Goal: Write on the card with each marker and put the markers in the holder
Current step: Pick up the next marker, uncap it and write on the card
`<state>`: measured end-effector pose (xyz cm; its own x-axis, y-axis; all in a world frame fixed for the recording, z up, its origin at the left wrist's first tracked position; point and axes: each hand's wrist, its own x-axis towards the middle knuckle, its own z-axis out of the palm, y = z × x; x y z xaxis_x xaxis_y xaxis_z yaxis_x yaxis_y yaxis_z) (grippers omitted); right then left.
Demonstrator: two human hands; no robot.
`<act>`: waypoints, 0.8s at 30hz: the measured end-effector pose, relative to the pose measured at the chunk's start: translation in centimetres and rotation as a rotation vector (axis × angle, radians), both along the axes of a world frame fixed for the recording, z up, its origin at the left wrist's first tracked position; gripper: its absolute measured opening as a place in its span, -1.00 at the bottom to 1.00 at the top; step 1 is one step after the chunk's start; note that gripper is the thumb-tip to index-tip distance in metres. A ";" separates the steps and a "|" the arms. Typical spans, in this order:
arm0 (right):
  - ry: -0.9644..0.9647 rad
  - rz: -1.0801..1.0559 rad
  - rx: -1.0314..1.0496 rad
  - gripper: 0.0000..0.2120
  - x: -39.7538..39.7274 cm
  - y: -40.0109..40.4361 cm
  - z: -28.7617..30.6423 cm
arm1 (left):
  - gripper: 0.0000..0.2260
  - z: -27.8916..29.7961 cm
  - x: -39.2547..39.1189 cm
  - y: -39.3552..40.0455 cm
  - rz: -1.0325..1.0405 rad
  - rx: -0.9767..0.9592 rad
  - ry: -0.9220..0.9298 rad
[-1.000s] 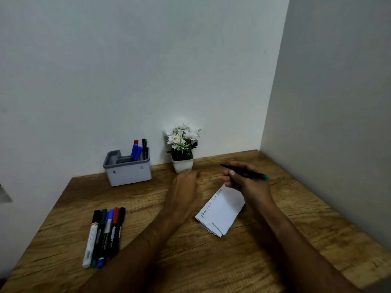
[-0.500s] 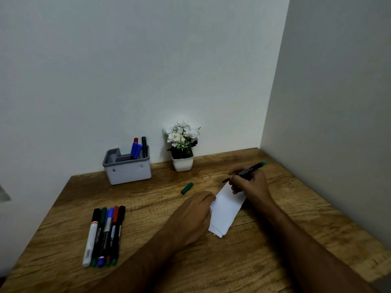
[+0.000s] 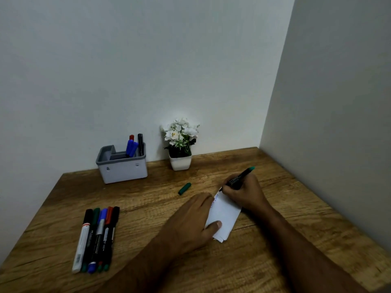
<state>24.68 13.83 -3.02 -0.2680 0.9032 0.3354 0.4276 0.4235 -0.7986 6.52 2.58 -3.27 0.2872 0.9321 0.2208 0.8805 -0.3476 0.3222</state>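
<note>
A white card (image 3: 225, 212) lies on the wooden table (image 3: 148, 208) right of centre, with some writing along its left edge. My left hand (image 3: 190, 220) presses flat on the card's left side, thumb on its lower edge. My right hand (image 3: 243, 191) grips a black marker with a green end (image 3: 241, 176), its tip down at the card's top edge. The marker's green cap (image 3: 184, 188) lies loose on the table to the left. A grey holder (image 3: 122, 166) at the back holds three markers. Several more markers (image 3: 97, 235) lie side by side at front left.
A small white pot of white flowers (image 3: 180, 144) stands against the back wall beside the holder. A wall closes off the table's right side.
My left hand set the green cap down and came back onto the card. My right hand turned the marker and lowered its tip to the card's top edge.
</note>
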 end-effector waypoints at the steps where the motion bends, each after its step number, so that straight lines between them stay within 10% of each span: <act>1: -0.006 0.007 0.005 -0.92 0.0 0.0 -0.1 | -0.37 -0.1 0.0 0.0 0.003 -0.006 0.007; 24: -0.048 0.008 0.036 -0.87 -0.1 0.7 -0.7 | -0.36 0.1 0.0 -0.3 -0.007 -0.058 0.066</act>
<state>24.60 14.53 -3.74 -0.2917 0.8886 0.3539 0.4617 0.4548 -0.7615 6.51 2.32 -3.16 0.3057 0.9408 0.1463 0.8983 -0.3359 0.2832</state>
